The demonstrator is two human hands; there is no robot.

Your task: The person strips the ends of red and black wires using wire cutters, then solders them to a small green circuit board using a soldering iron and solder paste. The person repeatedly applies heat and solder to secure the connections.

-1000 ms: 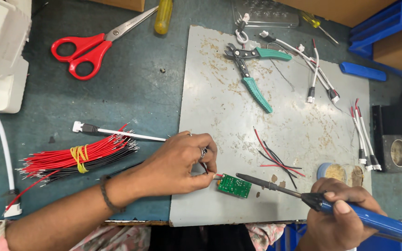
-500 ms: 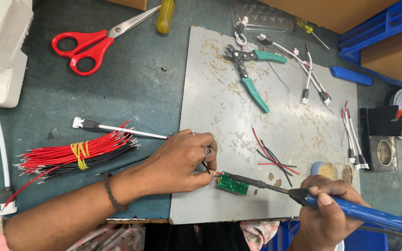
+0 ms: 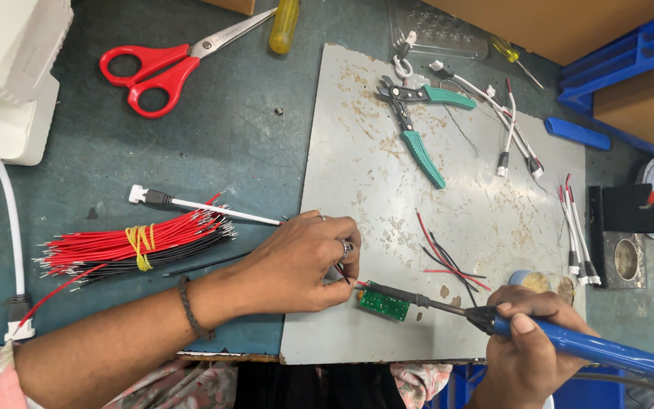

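Observation:
A small green circuit board (image 3: 384, 303) lies near the front edge of a grey metal plate (image 3: 387, 151). My left hand (image 3: 300, 265) pinches a thin red wire (image 3: 341, 274) at the board's left end. My right hand (image 3: 527, 344) grips a blue-handled soldering iron (image 3: 569, 344); its metal tip reaches left to the board's left edge, where the wire meets it. A few loose red and black wires (image 3: 448, 261) lie on the plate just right of the board.
A bundle of red and black wires (image 3: 134, 246) tied with a yellow band lies left of the plate. Red scissors (image 3: 164, 64), green-handled cutters (image 3: 418, 125), white leads (image 3: 512, 129), a blue tool (image 3: 577, 134) and a soldering stand (image 3: 630, 238) sit around. A white device (image 3: 9, 76) is at far left.
The soldering iron's tip has moved left from right of the board to the board's left edge by the wire. My left hand has stayed pinching the wire.

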